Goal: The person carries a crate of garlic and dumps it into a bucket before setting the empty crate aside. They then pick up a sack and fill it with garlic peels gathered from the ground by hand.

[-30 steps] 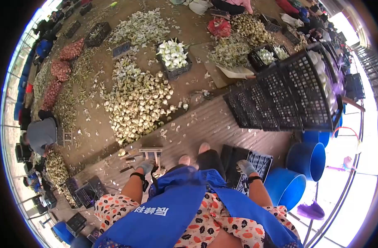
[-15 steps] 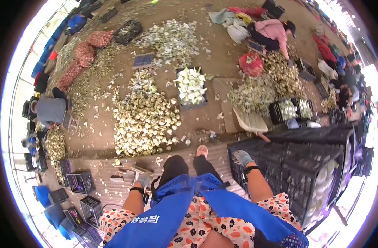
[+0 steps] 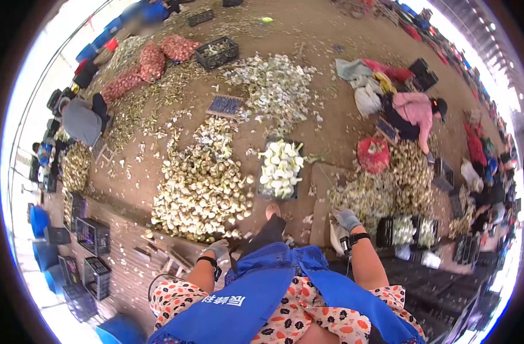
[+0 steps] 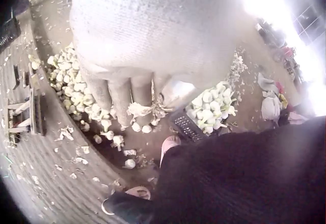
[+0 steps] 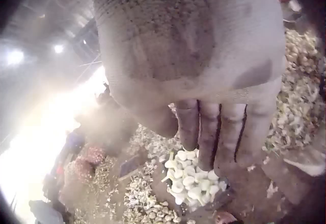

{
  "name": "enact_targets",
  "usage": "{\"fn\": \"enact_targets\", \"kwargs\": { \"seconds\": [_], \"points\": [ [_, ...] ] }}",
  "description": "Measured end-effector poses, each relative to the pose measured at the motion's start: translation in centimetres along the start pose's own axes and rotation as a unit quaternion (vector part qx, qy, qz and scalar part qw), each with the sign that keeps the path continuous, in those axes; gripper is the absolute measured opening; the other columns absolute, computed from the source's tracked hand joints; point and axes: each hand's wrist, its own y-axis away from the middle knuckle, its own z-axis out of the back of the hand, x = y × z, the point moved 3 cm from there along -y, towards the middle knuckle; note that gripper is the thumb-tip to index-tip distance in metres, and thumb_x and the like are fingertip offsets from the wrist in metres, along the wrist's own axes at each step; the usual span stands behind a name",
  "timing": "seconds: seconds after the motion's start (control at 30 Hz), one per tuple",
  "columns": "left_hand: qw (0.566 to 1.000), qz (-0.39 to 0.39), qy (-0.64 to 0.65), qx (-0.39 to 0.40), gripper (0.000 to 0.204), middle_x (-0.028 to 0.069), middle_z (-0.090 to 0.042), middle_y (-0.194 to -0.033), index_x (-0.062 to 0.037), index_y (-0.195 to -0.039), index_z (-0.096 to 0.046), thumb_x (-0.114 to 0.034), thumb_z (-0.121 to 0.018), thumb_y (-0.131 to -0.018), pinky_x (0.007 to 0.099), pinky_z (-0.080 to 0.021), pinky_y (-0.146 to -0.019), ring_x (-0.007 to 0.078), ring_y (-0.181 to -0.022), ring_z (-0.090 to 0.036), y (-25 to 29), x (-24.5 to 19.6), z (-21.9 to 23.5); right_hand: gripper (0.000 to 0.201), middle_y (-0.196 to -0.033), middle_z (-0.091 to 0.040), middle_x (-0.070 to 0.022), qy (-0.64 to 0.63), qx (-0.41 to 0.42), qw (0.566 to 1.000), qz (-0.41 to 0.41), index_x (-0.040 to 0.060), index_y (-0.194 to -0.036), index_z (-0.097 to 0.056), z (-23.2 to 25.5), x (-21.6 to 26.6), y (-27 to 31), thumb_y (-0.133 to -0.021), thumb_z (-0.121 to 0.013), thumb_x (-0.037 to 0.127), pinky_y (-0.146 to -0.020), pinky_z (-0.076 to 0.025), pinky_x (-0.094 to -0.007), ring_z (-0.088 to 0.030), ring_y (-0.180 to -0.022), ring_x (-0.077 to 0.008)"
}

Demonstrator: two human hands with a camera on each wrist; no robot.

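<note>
In the head view my gloved left hand (image 3: pixel 218 249) hangs in front of the heap of garlic bulbs (image 3: pixel 202 192). Its fingers (image 4: pixel 120 99) point down in the left wrist view, loosely bent, with ragged pale bits at their tips. My gloved right hand (image 3: pixel 347 219) is out to the other side; in the right wrist view its fingers (image 5: pixel 208 132) hang nearly straight and hold nothing. Between and beyond the hands, a black crate (image 3: pixel 298 190) full of white trimmed garlic (image 3: pixel 281 166) stands on the ground, with one foot close to its near edge.
A low wooden stool (image 3: pixel 176 264) stands on the boards (image 3: pixel 127 269) at lower left. Dark stacked crates (image 3: pixel 411 286) stand at lower right. A person in pink (image 3: pixel 412 112) sits beside another garlic heap; one in grey (image 3: pixel 83 121) sits at left. Red net sacks (image 3: pixel 153 62) lie far left.
The view has swung left and moved forward, off the boards toward the crate of garlic, which now appears nearer. The stacked crates have slid to lower right. My right hand no longer overlaps the black crates.
</note>
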Motion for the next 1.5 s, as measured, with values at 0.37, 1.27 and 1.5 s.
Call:
{"fn": "enact_targets", "kwargs": {
  "seconds": [0.37, 1.27, 1.5],
  "points": [
    [0.860, 0.217, 0.415, -0.202, 0.033, 0.0082, -0.056, -0.125, -0.0084, -0.114, -0.061, -0.013, -0.045, -0.085, 0.0298, -0.040, -0.098, 0.0190, -0.115, -0.052, -12.6, 12.2, 6.8, 0.038, -0.103, -0.061, -0.0229, 0.381, 0.169, 0.897, 0.145, 0.0017, -0.103, -0.061, 10.8, 14.5, -15.9, -0.088, -0.046, 0.033, -0.086, -0.043, -0.0414, -0.056, -0.098, -0.0384],
    [-0.078, 0.495, 0.851, -0.156, 0.044, 0.0194, -0.054, -0.119, -0.0101, -0.125, -0.050, -0.022, -0.055, -0.083, 0.0342, -0.040, -0.091, 0.0293, -0.109, -0.052, -47.8, 4.8, 9.4, 0.049, -0.106, -0.057, -0.0176, 0.450, 0.291, 0.829, 0.159, 0.0008, -0.116, -0.054, -5.4, 8.4, -65.8, -0.082, -0.057, 0.036, -0.086, -0.042, -0.0366, -0.054, -0.099, -0.0302],
    [-0.102, 0.524, 0.835, -0.130, 0.045, 0.0125, -0.058, -0.105, -0.0014, -0.121, -0.047, -0.009, -0.061, -0.080, 0.0297, -0.044, -0.081, 0.0210, -0.093, -0.056, -43.0, 16.6, 10.2, 0.040, -0.104, -0.062, -0.0194, 0.383, 0.302, 0.857, 0.165, -0.0034, -0.111, -0.055, -13.4, 8.0, -71.1, -0.079, -0.060, 0.020, -0.080, -0.046, -0.0395, -0.060, -0.093, -0.0297]
  ]
}}
